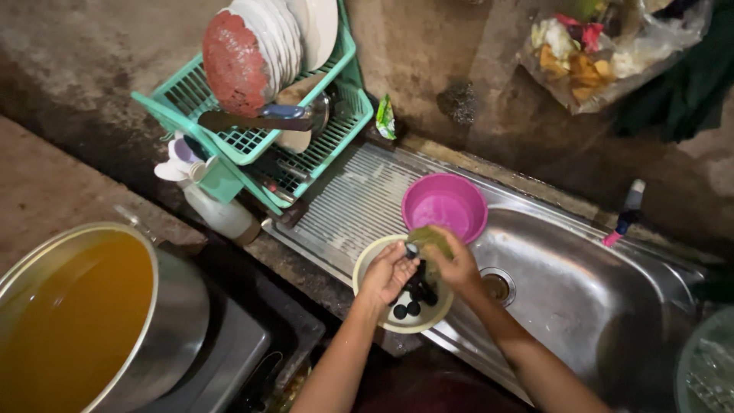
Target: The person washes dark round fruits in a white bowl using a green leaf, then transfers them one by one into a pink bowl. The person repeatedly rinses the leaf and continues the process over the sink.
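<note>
fingers of the left hand curl around a small dark round piece, while the right hand presses a yellow-green scrubbing sponge against it; how tightly either hand grips is hard to make out, since the hands overlap. both work over a shallow cream round bowl that sits on the near rim of the stainless steel sink. in the bowl lie more small dark round pieces, partly hidden under the hands, so no sure count; two show plainly. just behind the bowl stands one empty pink plastic bowl. on the ribbed drainboard's far corner a small green and white sachet leans on the wall. one teal plastic dish rack holds a red plate, a stack of white plates too close-packed to count, and a dark-handled knife. one large metal pot of orange-brown liquid is cut off at the left edge. a clear bag of scraps hangs at upper right, cropped.
</note>
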